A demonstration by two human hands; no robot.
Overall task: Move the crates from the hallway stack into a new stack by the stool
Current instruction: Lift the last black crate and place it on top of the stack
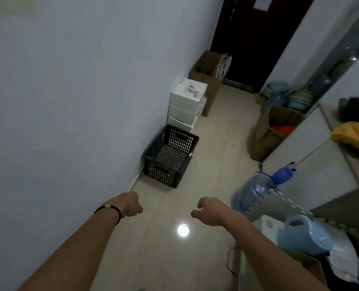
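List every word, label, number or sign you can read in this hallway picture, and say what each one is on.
None can be read.
White tag on the black crate rim: too small to read.
Pale sheet on the dark door: no legible print.
White boxes: no print visible.

The pale tiled floor (212, 164) carries a black crate (171, 157), stacked white boxes (186, 108) and a water jug (252, 194).
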